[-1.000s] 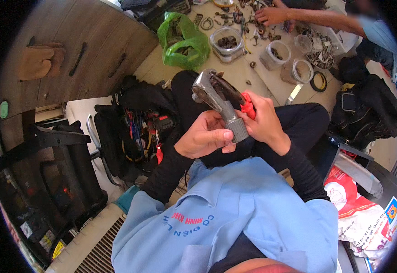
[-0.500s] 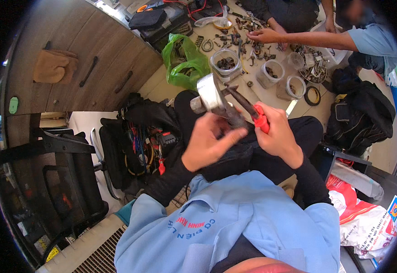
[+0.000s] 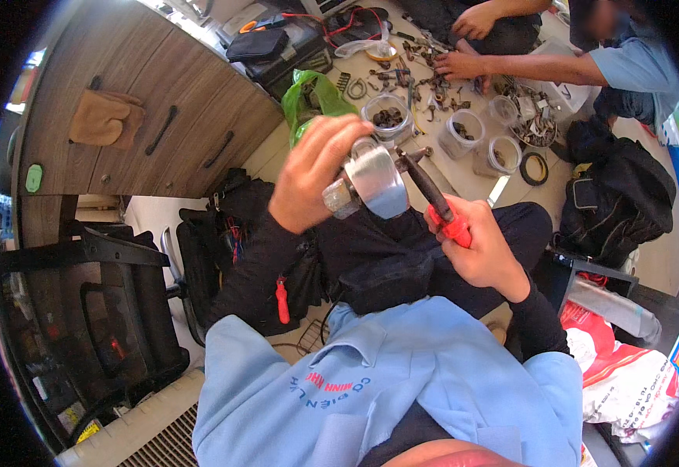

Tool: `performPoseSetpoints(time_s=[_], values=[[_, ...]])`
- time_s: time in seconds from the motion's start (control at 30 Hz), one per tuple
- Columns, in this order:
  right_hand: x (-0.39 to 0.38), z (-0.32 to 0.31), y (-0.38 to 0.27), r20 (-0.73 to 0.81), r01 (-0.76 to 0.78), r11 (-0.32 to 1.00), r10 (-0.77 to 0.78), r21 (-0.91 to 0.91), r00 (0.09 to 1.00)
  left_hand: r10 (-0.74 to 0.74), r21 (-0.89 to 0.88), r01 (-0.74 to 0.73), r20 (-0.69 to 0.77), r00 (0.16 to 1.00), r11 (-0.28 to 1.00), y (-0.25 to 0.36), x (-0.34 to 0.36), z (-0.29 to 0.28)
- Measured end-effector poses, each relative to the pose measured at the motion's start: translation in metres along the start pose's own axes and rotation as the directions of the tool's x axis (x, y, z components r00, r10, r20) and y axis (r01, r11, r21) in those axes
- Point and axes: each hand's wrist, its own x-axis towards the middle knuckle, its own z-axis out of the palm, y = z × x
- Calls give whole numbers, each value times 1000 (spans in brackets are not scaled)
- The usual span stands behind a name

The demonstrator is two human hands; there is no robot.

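My left hand (image 3: 312, 175) curls over the metal tool (image 3: 377, 185), closed on its far-left edge, its broad, bright silver face turned up at me and its length slanting from far left to near right. Right of that grip, my right hand (image 3: 479, 245) wraps the red-handled pliers (image 3: 425, 179), dark and slim, pointing away and leftward at the tool; beside my left palm sits a stubby grey knob (image 3: 343, 199).

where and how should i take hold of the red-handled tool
Likely by the red handle, coming from the near right: it slants toward that side, while the dark metal end points away and to the left.
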Motion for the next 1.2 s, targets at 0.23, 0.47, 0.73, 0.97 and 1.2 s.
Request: performPoseSetpoints(time_s=[0.23,0.47,0.73,0.97,1.2], values=[[-22,4,6,97,-93,995,89,39,991,642,478,-563,-2,767,674,-21,62,-43],[-13,6,21,-236,90,924,-188,-373,953,-603,-819,568,415,682,78,11,59,-46],[0,13,47,-163,16,940,-76,-342,984,-786,-906,421,295,544,-49,25,72,-12],[-7,35,58,453,-352,823,131,447,882,300,-785,424,314,901,-452,20,80,-9],[-12,27,45,377,-210,922,78,324,923,107,-892,417,404,909,-175,41,79,-20]])
